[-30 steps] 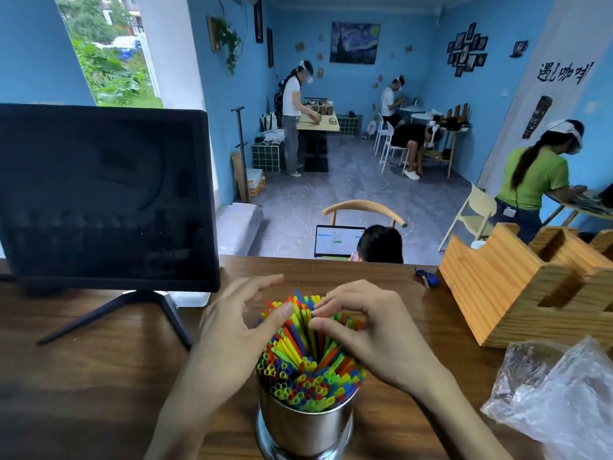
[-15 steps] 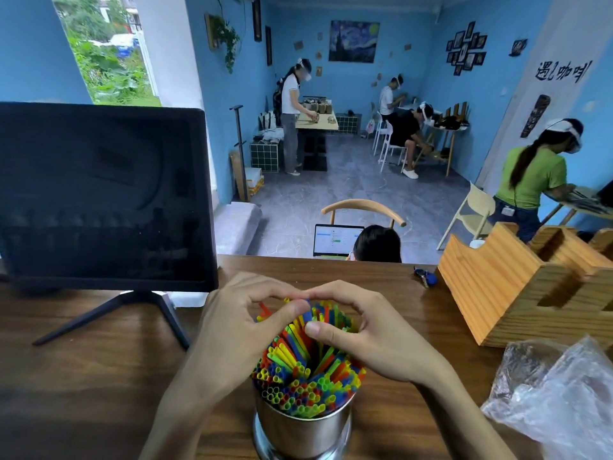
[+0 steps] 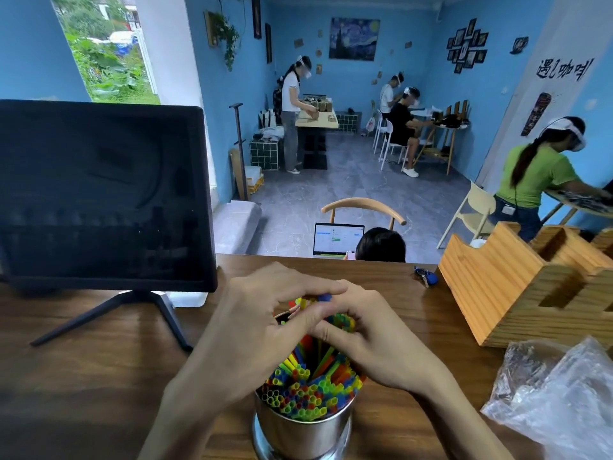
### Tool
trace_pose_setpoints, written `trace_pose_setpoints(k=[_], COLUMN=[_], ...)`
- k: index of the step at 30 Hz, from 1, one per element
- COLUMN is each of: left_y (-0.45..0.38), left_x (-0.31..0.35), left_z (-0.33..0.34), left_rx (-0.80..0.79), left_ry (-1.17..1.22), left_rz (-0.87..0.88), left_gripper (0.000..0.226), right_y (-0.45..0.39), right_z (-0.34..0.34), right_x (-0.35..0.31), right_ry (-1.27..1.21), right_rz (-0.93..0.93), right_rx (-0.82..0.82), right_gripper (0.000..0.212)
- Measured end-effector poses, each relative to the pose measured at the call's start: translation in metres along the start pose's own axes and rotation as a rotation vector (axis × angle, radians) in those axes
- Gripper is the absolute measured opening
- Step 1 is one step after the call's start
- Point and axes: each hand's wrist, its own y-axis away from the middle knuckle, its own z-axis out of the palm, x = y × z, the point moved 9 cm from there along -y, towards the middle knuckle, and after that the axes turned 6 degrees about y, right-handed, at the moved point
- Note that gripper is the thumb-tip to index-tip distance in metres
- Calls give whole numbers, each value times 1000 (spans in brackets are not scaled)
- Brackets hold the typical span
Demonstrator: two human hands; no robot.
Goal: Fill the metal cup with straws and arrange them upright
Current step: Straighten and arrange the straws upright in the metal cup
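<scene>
While both hands meet over the cup: curled round the far, taller part of the bundle.
Left hand [image 3: 252, 330]: fingers [image 3: 300, 287] bent over the tops of the far straws, thumb crossing the near side of that bunch; clamped on the straws.
Right hand [image 3: 381, 340]: fingers [image 3: 356, 298] curled against the same bunch from the right, tips touching the left fingers; clamped on the straws.
Straws [image 3: 308, 390]: many colours, packed in the cup; open ends of the nearer ones below the fingers, mostly upright, some leaning.
Metal cup [image 3: 303, 433]: on the desk [image 3: 83, 386], directly beneath the fingers, between the two wrists.
Monitor [image 3: 99, 194]: dark, on a tripod foot, left of the left fingers.
Wooden holder [image 3: 517, 287]: right of the right fingers, well apart.
Plastic bag [image 3: 557, 396]: crumpled, near the right wrist.
</scene>
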Motion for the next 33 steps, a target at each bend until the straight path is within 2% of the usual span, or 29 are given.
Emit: trace_pose_setpoints(k=[4,6,10,14,17,19,21,23,25,26,29,31,33], left_y=[-4,-4,3,15,23,26,29,31,33,35,37,38,41], left_x=[12,20,29,25,2,-15,-31,-46,-55,-57,-60,-60,-63], left_z=[-13,-21,-49,-77,-89,-90,-86,-77,-66,-60,-43,-27,-14], left_rx=[140,209,418,642,793,816,796,731,642,598,431,291,167], left_ry=[87,54,128,337,514,601,642,690,711,698,549,405,229], left_rz=[25,76,99,86,-43,-136,-224,-317,-381,-413,-498,-535,-538], left_gripper=[29,26,21,21,21,24,21,23,33,37,21,12,13], right_y=[-3,-5,-3,-1,2,6,8,11,13,15,17,17,18], right_z=[6,6,3,-7,-21,-29,-39,-50,-60,-66,-81,-88,-96], right_x=[1,1,1,6,3,2,6,16,26,31,35,33,26], right_ry=[68,83,29,-154,-367,-473,-572,-666,-726,-750,-846,-842,-776], right_rz=[21,12,22,49,44,45,74,149,231,260,300,282,235], right_rx=[-59,-64,-38,93,114,83,119,228,345,412,573,654,738], right_gripper=[31,35,25,27,29,27,27,35,48,47,25,23,22])
